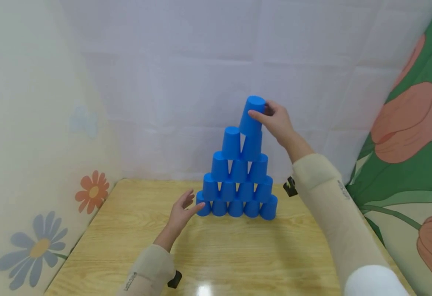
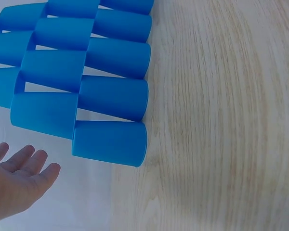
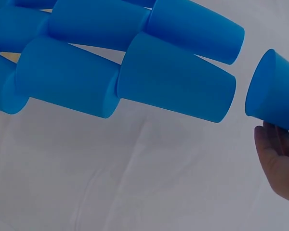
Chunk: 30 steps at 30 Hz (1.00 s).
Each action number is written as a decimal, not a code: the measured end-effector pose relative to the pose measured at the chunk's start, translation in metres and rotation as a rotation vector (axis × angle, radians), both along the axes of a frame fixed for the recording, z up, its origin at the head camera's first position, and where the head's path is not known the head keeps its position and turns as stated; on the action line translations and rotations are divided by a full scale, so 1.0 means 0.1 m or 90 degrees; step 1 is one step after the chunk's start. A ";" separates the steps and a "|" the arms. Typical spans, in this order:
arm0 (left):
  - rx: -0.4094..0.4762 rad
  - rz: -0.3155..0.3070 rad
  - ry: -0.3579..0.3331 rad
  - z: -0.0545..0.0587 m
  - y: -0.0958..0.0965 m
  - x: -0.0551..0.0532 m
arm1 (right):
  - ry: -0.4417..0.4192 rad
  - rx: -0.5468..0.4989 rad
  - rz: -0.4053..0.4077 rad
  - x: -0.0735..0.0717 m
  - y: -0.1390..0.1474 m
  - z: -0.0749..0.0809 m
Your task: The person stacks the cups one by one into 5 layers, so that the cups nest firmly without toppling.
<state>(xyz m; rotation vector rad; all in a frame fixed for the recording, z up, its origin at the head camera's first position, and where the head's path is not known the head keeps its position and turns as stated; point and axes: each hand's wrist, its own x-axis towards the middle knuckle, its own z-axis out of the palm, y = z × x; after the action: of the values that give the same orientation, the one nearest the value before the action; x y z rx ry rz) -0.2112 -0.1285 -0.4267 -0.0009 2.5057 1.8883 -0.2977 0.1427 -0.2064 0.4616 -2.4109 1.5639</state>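
Note:
Upside-down blue cups form a pyramid [image 1: 239, 170] of several rows, narrowing to two cups at its top. Above that pair, my right hand [image 1: 278, 123] grips one more blue cup [image 1: 252, 117] between thumb and fingers. It is tilted slightly, mouth downward. The right wrist view shows a gap between this held cup [image 3: 279, 94] and the top row [image 3: 178, 79]. Beside the lower left corner of the pyramid is my left hand [image 1: 180, 213], fingers spread and holding nothing. In the left wrist view, the left hand [image 2: 21, 185] stays apart from the nearest cups [image 2: 111, 142].
The pyramid stands on a light wood table [image 1: 216, 250]. Behind it hangs a white creased cloth [image 1: 186, 82]. Walls with painted flowers rise on the left [image 1: 38, 248] and right [image 1: 408, 123]. Black clips [image 1: 290, 187] stick out near both sleeve cuffs.

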 end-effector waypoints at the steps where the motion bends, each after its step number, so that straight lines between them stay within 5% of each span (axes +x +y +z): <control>1: 0.001 0.001 0.000 -0.01 0.00 0.01 | -0.001 -0.003 0.001 -0.01 -0.01 0.00; 5: 0.003 0.005 0.005 -0.03 0.00 0.03 | -0.024 -0.026 0.014 -0.10 -0.04 0.00; 12: 0.004 0.015 -0.002 -0.05 0.02 0.03 | -0.031 -0.067 0.007 -0.89 0.07 -0.44; 15: 0.004 0.019 -0.004 -0.06 0.04 0.03 | -0.046 -0.060 -0.004 -0.87 0.04 -0.41; 21: 0.006 0.022 -0.010 -0.06 0.08 0.05 | -0.062 -0.037 -0.020 -1.16 0.06 -0.59; 24: 0.009 0.016 -0.006 -0.07 0.09 0.07 | -0.064 -0.025 -0.027 -1.08 0.03 -0.56; 30: 0.013 0.015 -0.002 -0.08 0.09 0.07 | -0.070 -0.024 -0.023 -0.24 -0.14 -0.08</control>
<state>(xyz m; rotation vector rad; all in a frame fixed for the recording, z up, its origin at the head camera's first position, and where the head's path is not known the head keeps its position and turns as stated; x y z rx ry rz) -0.2039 -0.1197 -0.4347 -0.0347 2.4953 1.9213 -0.3217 0.1283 -0.2142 0.3309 -2.4509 1.6561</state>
